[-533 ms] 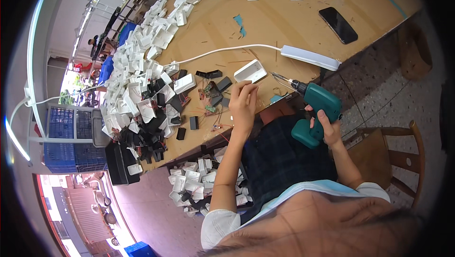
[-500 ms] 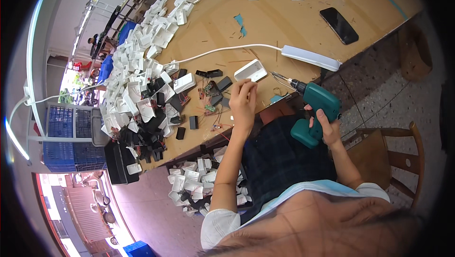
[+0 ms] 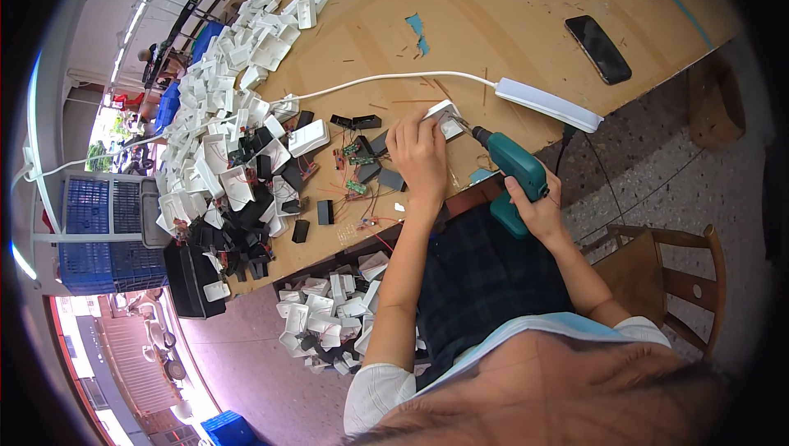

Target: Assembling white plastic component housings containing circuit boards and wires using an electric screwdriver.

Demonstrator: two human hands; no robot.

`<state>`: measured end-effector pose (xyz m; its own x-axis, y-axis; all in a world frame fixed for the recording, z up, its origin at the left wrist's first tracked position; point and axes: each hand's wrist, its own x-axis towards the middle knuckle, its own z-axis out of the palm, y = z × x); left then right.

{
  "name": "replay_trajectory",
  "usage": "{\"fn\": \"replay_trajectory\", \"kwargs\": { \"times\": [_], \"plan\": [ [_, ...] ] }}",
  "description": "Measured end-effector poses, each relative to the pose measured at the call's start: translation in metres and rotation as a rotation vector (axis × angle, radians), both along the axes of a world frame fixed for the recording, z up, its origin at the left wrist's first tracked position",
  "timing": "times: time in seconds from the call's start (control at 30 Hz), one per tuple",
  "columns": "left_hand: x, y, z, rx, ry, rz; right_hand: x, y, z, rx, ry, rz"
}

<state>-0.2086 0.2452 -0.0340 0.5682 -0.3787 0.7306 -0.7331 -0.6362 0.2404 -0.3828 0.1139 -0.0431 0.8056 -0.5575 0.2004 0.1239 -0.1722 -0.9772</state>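
Lining up a drill with a box, apparently; next calls for a steady hold and straight bit. Counter point(image 3: 493, 31): brown. Drill point(image 3: 516, 158): green, closed in right hand point(image 3: 534, 206). Left hand point(image 3: 417, 152): fingers bent against the box (grip unclear). Box point(image 3: 449, 128): white, on counter, between left fingers and drill. Bit point(image 3: 466, 125): pointing boxward.

**No Readable Lettering**

No text, label, brand, number or sign can be read. The green drill point(image 3: 514, 158) in the right hand point(image 3: 536, 206) shows no legible marking, nor do the white case point(image 3: 450, 129) by the left hand point(image 3: 419, 157), the power strip point(image 3: 549, 104) or the dark-screened phone point(image 3: 598, 49) on the worktop point(image 3: 501, 47). Circuit boards point(image 3: 359, 161) are too small, the doorway scene point(image 3: 136, 347) too washed-out to tell.
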Motion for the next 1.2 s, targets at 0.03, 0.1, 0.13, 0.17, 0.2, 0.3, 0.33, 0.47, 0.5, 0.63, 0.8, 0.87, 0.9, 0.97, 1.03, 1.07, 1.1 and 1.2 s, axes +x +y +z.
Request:
{"fn": "replay_trajectory", "kwargs": {
  "times": [0.03,0.1,0.13,0.17,0.2,0.3,0.33,0.47,0.5,0.63,0.8,0.87,0.9,0.97,1.03,1.07,1.1,1.2],
  "plan": [
    [0.0,0.0,-0.001,-0.013,0.011,0.004,0.001,0.001,0.0,-0.001,0.003,0.001],
    [0.0,0.0,-0.002,-0.026,0.025,0.008,0.004,0.001,0.001,0.001,0.009,0.0],
    [0.0,0.0,-0.002,-0.028,0.048,0.005,0.005,0.001,0.0,0.0,0.011,0.001],
    [0.0,0.001,-0.002,-0.03,0.071,0.001,0.006,0.0,-0.002,-0.046,-0.009,0.003],
    [-0.001,0.001,-0.002,-0.031,0.073,0.001,0.007,0.0,-0.004,-0.092,-0.029,0.004],
    [0.0,0.002,-0.002,-0.018,0.063,-0.016,0.009,0.001,-0.004,-0.079,-0.018,-0.003],
    [0.0,0.002,-0.002,-0.022,0.059,-0.019,0.009,0.001,-0.004,-0.081,-0.017,-0.002],
    [-0.001,0.001,-0.002,-0.029,0.061,-0.018,0.008,0.002,-0.003,-0.076,-0.022,-0.012],
    [0.0,0.002,-0.002,-0.03,0.06,-0.018,0.009,0.003,-0.003,-0.077,-0.022,-0.014],
    [0.0,0.001,-0.002,-0.046,0.058,-0.025,0.008,0.002,0.003,-0.09,-0.033,-0.009],
    [-0.001,0.001,-0.002,-0.043,0.068,-0.031,0.008,0.003,0.004,-0.094,-0.02,-0.02],
    [-0.001,0.001,-0.003,-0.042,0.07,-0.019,0.007,0.005,0.009,-0.062,0.023,-0.014],
    [-0.001,0.002,-0.003,-0.043,0.07,-0.018,0.006,0.005,0.011,-0.028,0.067,-0.007],
    [0.0,0.002,-0.003,-0.045,0.07,-0.019,0.005,0.007,0.014,-0.012,0.08,-0.008],
    [-0.001,0.002,-0.003,-0.048,0.067,-0.018,0.005,0.007,0.014,0.003,0.092,-0.011],
    [-0.001,0.001,-0.003,-0.049,0.063,-0.018,0.005,0.007,0.014,0.012,0.092,-0.009],
    [-0.001,0.001,-0.004,-0.05,0.063,-0.016,0.005,0.007,0.013,0.02,0.092,-0.007],
    [0.0,0.0,-0.005,-0.059,0.059,-0.017,0.006,0.006,0.009,0.028,0.086,-0.007]
  ]
}}
